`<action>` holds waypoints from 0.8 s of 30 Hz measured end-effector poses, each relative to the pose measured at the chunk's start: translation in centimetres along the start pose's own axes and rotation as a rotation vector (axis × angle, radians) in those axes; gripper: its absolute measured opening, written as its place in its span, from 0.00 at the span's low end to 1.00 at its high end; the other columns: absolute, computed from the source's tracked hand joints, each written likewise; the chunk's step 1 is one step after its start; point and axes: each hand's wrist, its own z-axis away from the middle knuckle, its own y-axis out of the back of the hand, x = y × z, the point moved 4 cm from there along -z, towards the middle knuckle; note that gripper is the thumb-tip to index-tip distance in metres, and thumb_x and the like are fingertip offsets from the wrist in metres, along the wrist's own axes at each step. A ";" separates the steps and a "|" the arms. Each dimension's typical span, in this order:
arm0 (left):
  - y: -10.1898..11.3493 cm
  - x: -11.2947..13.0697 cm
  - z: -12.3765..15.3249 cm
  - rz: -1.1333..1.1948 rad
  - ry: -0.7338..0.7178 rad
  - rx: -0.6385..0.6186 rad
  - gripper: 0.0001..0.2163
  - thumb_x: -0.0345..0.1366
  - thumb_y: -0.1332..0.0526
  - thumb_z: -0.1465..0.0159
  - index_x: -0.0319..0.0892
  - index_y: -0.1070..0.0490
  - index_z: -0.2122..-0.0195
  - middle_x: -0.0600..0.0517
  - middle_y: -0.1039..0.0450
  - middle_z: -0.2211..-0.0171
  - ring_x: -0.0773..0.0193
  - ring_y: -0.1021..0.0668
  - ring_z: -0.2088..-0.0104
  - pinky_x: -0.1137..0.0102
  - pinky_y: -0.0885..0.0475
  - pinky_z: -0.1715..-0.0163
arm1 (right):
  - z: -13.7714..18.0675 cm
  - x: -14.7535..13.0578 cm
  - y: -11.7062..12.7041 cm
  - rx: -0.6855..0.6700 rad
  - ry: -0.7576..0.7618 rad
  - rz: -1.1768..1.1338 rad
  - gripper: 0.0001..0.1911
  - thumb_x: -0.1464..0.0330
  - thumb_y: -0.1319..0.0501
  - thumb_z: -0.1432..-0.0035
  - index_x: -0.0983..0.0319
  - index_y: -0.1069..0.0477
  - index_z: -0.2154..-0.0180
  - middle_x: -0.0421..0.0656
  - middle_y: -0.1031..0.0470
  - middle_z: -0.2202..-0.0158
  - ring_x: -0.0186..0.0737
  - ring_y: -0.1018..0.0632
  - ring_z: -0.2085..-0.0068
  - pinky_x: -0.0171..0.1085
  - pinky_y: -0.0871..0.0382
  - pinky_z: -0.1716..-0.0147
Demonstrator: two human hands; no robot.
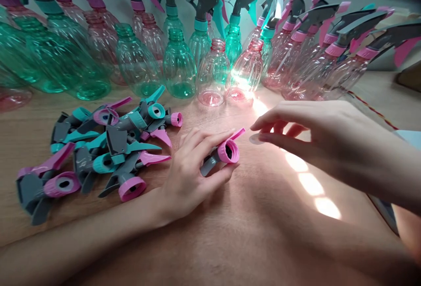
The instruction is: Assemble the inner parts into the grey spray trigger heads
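My left hand (190,172) rests on the wooden table (256,233) and grips a grey spray trigger head with a pink screw cap (225,152), its open cap facing right. My right hand (315,134) hovers just to the right of it, thumb and forefinger pinching a small clear round disc (255,139) a short way from the pink cap. To the left lies a pile of loose trigger heads (108,145) in grey with pink or teal parts.
Rows of clear pink and teal plastic bottles stand along the back; two open pink bottles (213,75) lack heads, while those at right (312,44) carry trigger heads. Bright sunlight patches (309,183) cross the table. A cardboard box edge (409,77) sits far right.
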 end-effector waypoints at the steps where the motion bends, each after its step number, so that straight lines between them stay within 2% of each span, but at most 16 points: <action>1: 0.0 0.0 0.0 -0.001 0.009 0.004 0.17 0.31 0.37 0.40 0.42 0.33 0.50 0.50 0.28 0.61 0.61 0.27 0.60 0.62 0.33 0.57 | -0.1 0.7 -0.4 -0.061 0.008 0.015 0.06 0.67 0.42 0.41 0.56 0.27 0.64 0.38 0.24 0.71 0.34 0.27 0.75 0.34 0.39 0.77; 5: 0.0 -0.2 -0.1 -0.001 0.039 0.020 0.15 0.29 0.37 0.41 0.42 0.32 0.53 0.51 0.28 0.62 0.61 0.26 0.60 0.63 0.32 0.58 | -0.2 3.1 -2.4 -0.280 -0.098 0.067 0.08 0.70 0.43 0.42 0.57 0.26 0.64 0.41 0.22 0.68 0.39 0.24 0.69 0.36 0.36 0.73; 7: 0.0 -0.4 0.0 -0.002 0.060 0.027 0.14 0.29 0.37 0.42 0.42 0.32 0.54 0.51 0.27 0.62 0.61 0.26 0.61 0.64 0.32 0.58 | -0.4 3.5 -3.4 -0.334 -0.129 0.054 0.08 0.70 0.43 0.43 0.58 0.26 0.64 0.42 0.22 0.67 0.40 0.24 0.68 0.37 0.36 0.72; 11: 0.0 -0.7 0.1 0.014 0.093 0.028 0.13 0.31 0.35 0.42 0.44 0.32 0.56 0.51 0.28 0.62 0.60 0.26 0.61 0.64 0.32 0.59 | -0.5 2.9 -5.0 -0.384 -0.080 -0.072 0.08 0.73 0.46 0.42 0.62 0.29 0.65 0.44 0.24 0.67 0.37 0.26 0.68 0.35 0.35 0.71; 15: -0.1 -0.9 0.1 0.036 0.122 0.022 0.12 0.32 0.35 0.42 0.43 0.31 0.57 0.51 0.28 0.62 0.60 0.25 0.61 0.64 0.31 0.59 | -0.4 2.7 -5.6 -0.395 -0.067 -0.098 0.07 0.75 0.47 0.43 0.64 0.31 0.67 0.45 0.25 0.65 0.35 0.27 0.67 0.34 0.35 0.70; 20: -0.2 -1.0 0.0 0.082 0.165 0.012 0.11 0.33 0.35 0.41 0.43 0.31 0.57 0.51 0.28 0.61 0.60 0.24 0.60 0.63 0.30 0.58 | -0.3 2.6 -5.0 -0.415 -0.023 -0.086 0.05 0.72 0.45 0.42 0.63 0.31 0.67 0.42 0.27 0.70 0.34 0.28 0.70 0.34 0.37 0.72; 24: -0.2 -1.0 0.0 0.073 0.157 0.004 0.11 0.32 0.35 0.42 0.44 0.31 0.58 0.53 0.27 0.62 0.60 0.24 0.60 0.64 0.30 0.58 | -0.4 1.6 -3.4 -0.311 0.024 -0.135 0.07 0.72 0.43 0.43 0.60 0.28 0.62 0.40 0.25 0.68 0.34 0.27 0.70 0.33 0.37 0.73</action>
